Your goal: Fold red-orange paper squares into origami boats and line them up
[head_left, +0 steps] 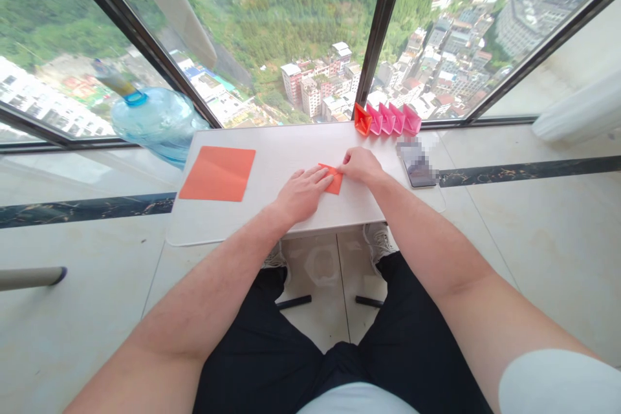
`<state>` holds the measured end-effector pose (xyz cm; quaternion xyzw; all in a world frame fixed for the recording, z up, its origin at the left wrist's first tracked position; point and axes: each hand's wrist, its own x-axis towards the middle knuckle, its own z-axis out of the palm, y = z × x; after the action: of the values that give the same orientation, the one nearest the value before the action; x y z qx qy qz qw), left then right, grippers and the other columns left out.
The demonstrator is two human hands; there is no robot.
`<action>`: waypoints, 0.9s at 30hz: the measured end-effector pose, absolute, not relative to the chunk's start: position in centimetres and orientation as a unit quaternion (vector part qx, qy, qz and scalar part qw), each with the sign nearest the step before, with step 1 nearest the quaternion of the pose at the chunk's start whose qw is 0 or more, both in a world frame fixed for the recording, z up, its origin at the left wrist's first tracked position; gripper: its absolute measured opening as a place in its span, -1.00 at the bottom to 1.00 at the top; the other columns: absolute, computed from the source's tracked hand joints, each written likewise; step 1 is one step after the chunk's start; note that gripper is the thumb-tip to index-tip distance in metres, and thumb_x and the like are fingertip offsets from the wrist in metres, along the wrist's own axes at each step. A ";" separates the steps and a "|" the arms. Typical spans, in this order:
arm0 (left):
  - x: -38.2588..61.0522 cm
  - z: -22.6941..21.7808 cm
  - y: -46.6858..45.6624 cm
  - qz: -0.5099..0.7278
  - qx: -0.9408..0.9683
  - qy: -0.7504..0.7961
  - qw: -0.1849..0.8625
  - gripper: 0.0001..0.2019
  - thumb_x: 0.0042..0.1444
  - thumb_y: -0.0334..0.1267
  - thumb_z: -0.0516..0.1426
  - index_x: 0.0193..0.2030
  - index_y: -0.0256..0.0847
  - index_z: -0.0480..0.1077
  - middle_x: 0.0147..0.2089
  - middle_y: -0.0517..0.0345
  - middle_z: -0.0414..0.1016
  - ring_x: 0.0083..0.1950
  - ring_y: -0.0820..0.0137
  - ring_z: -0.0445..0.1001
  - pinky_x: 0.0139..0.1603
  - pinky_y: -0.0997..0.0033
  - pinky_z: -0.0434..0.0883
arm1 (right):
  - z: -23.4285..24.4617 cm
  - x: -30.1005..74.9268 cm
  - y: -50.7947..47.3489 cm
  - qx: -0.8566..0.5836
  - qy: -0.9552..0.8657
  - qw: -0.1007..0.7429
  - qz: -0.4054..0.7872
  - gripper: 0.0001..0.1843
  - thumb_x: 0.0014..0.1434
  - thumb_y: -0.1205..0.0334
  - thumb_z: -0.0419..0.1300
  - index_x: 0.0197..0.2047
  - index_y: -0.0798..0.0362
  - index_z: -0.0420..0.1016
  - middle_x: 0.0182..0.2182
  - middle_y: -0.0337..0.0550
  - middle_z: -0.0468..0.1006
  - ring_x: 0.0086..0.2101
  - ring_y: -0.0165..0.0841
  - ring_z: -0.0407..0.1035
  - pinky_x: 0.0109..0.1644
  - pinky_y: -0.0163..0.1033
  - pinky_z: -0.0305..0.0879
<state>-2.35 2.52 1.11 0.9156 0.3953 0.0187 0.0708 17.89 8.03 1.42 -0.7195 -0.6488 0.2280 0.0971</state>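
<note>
Folded orange paper [336, 186] — corner pointing far-left, long axis unclear.

In the middle of the frame, the left hand [301, 194] lies flat, fingers extended over a small folded piece of orange paper [333, 185] on a low white rectangular table [284, 142]. The right hand [361, 165], its fingers curled, touches the paper's upper right edge; whether it pinches is too small to tell. Left of centre lies 1 flat orange paper sheet [218, 174]. At upper right, 1 orange-red and 4 pink folded paper pieces [388, 119] stand in a row above a dark-screened, partly pixelated phone [423, 174].
</note>
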 end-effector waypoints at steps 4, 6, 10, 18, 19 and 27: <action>-2.3 1.0 2.7 -0.029 0.915 0.392 0.087 -0.26 0.18 -0.51 -0.10 0.52 -0.08 -0.02 0.54 0.09 -0.01 0.55 0.31 -0.08 0.49 0.06 -0.08 | 1.2 17.9 8.1 -0.714 -0.657 0.098 0.221 -0.79 -0.03 0.15 0.35 -0.28 0.02 0.61 -0.27 -0.08 0.66 -0.27 -0.26 0.50 -0.24 -0.30 0.31; -2.3 0.9 2.8 -0.046 0.912 0.397 0.094 -0.26 0.18 -0.50 -0.10 0.53 -0.09 -0.06 0.54 0.09 -0.03 0.55 0.33 -0.07 0.50 0.06 -0.11 | 1.1 18.0 8.1 -0.709 -0.664 0.103 0.215 -0.79 -0.03 0.15 0.35 -0.28 0.03 0.61 -0.27 -0.07 0.66 -0.26 -0.26 0.50 -0.23 -0.30 0.31; -2.4 0.8 3.1 -0.059 0.910 0.395 0.108 -0.27 0.18 -0.47 -0.10 0.52 -0.14 -0.05 0.55 0.10 -0.06 0.55 0.32 -0.09 0.50 0.04 -0.11 | 0.8 18.4 8.2 -0.714 -0.652 0.119 0.226 -0.82 -0.01 0.21 0.33 -0.28 0.06 0.59 -0.38 -0.07 0.65 -0.34 -0.28 0.51 -0.29 -0.31 0.30; -2.4 1.6 3.8 0.054 0.891 0.420 0.164 -0.40 0.10 -0.46 0.00 0.32 -0.16 0.28 0.32 0.01 0.40 0.34 0.24 0.34 0.36 0.22 0.21 | 0.4 19.1 7.9 -0.718 -0.612 0.171 0.284 -0.83 0.07 0.29 0.23 -0.23 0.07 0.57 -0.47 -0.13 0.63 -0.58 -0.38 0.44 -0.44 -0.34 0.26; -2.5 1.7 3.9 0.071 0.884 0.427 0.176 -0.41 0.07 -0.47 0.02 0.29 -0.18 0.31 0.26 -0.01 0.45 0.28 0.22 0.40 0.31 0.24 0.27 | 0.4 19.1 7.9 -0.712 -0.615 0.180 0.288 -0.83 0.08 0.29 0.22 -0.23 0.07 0.57 -0.48 -0.15 0.62 -0.57 -0.38 0.45 -0.43 -0.34 0.27; -3.1 2.2 4.3 0.121 0.838 0.467 0.256 -0.34 -0.01 -0.47 0.10 0.31 -0.18 0.25 0.20 0.02 0.51 0.18 0.19 0.49 0.20 0.24 0.40 | 1.0 19.0 7.4 -0.648 -0.667 0.187 0.316 -0.84 0.02 0.33 0.25 -0.31 0.09 0.63 -0.42 -0.19 0.63 -0.41 -0.41 0.45 -0.34 -0.38 0.26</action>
<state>-3.07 4.35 2.19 0.8379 0.4666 0.1212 0.2559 18.99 7.36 1.00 -0.6481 -0.6670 0.3163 0.1871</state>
